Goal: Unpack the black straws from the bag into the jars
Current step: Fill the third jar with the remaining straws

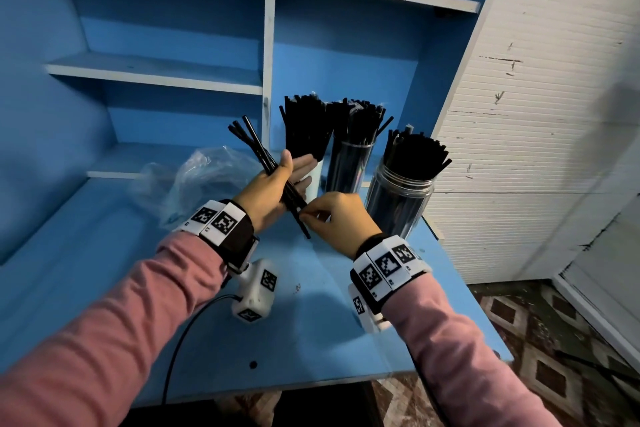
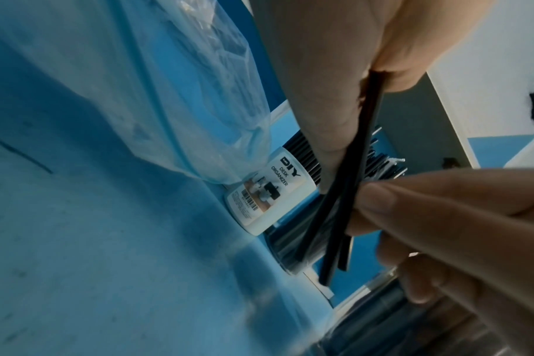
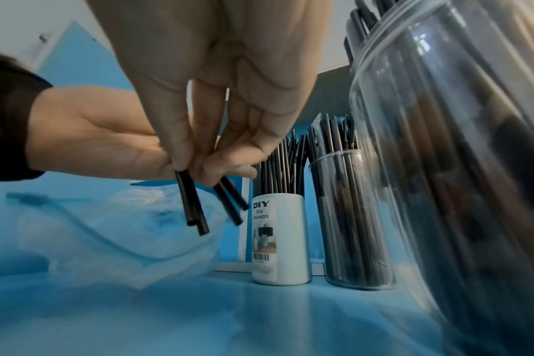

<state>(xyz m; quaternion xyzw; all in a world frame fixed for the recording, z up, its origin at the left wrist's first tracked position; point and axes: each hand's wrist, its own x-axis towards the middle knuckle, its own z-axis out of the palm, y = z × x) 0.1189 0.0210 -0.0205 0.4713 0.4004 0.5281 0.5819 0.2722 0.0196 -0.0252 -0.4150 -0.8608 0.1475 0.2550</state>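
Note:
A small bundle of black straws (image 1: 256, 146) slants across my left hand (image 1: 273, 187), clamped between thumb and palm with the fingers stretched out. My right hand (image 1: 332, 215) pinches the bundle's lower ends (image 3: 192, 204) with its fingertips. Behind the hands stand three holders crammed with black straws: a white "DIY desk organizer" cup (image 1: 315, 180), a clear jar (image 1: 349, 163) in the middle and a wider clear jar (image 1: 398, 201) just right of my right hand. The crumpled clear plastic bag (image 1: 204, 177) lies on the desk to the left; I cannot tell what it holds.
Everything sits on a blue desk (image 1: 138, 288) with blue shelves (image 1: 156, 76) behind. A white ribbed wall panel (image 1: 536, 114) bounds the right side, and the desk's right edge drops to a patterned floor (image 1: 540, 357). A white marker cube (image 1: 254, 291) with a cable hangs under my left wrist.

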